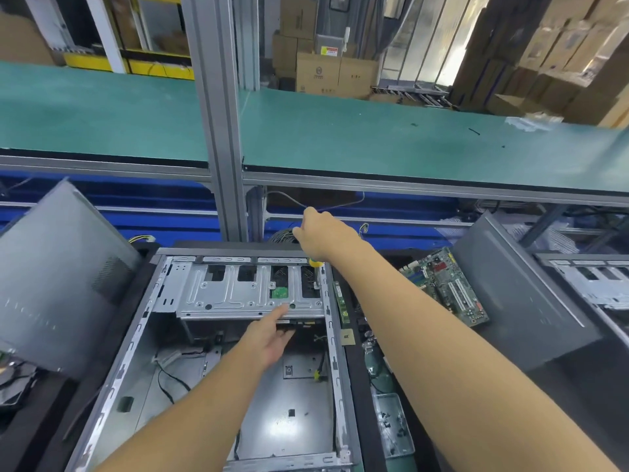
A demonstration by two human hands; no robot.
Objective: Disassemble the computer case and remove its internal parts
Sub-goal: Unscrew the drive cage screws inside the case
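Hands apart: left hand (269, 338) straight-fingered at ribbed steel drive cage (238, 294), right hand (320, 233) gripping a yellow-handled screwdriver (316, 264)

The computer case (218, 386) lies open before us at the middle of the bench (357, 396), with the drive cage (252, 294) in its far end. A side panel (58, 277) leans at the bench's left edge. Right of the case lie a screw tray (391, 424), nearer us, and a motherboard (446, 287) farther back. Our right hand (320, 236) grips a screwdriver (316, 264) over the case's far right corner; our left hand (272, 338) reaches to the cage's near edge.
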